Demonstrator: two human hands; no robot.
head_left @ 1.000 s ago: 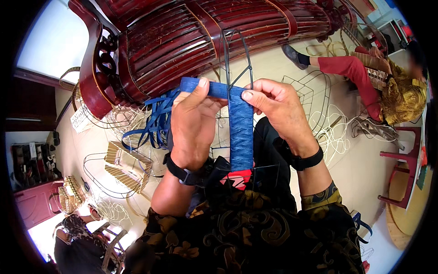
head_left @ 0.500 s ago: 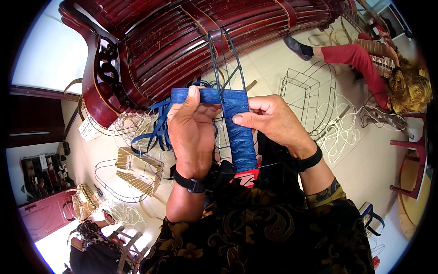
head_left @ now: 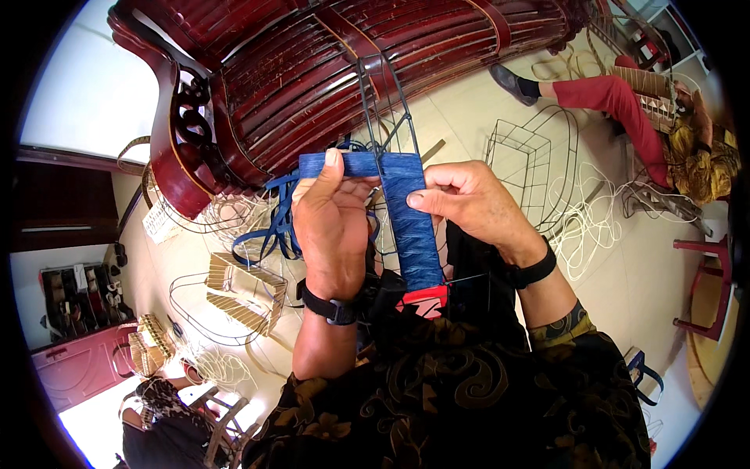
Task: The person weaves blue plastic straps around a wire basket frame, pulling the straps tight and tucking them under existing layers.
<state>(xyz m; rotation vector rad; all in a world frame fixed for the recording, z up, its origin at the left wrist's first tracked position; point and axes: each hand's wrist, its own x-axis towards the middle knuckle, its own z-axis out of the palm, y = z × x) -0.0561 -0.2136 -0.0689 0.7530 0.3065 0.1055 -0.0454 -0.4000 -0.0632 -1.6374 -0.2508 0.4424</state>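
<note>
A dark wire frame (head_left: 397, 86) stands out in front of me, its near part wrapped in flat blue strip that forms a band (head_left: 414, 234). From the top of this band a length of blue strip (head_left: 359, 164) runs left. My left hand (head_left: 332, 227) pinches that strip, thumb on top and fingers underneath. On the other side, my right hand (head_left: 488, 207) grips the wrapped band, with its thumb on the face and its fingers behind. A red piece (head_left: 426, 298) shows at the band's near end.
A dark red wooden bench (head_left: 289, 94) spans the far side. Loose blue strips (head_left: 273, 234) hang beside my left hand. Wire frames (head_left: 519, 148), pale cord (head_left: 582, 234) and a partly woven basket (head_left: 242, 293) lie on the floor. Two people sit nearby, at right and lower left.
The whole view has shifted slightly. Both hands keep nearly the same hold on the strip and band. The person at right has moved their head and hand a little.
</note>
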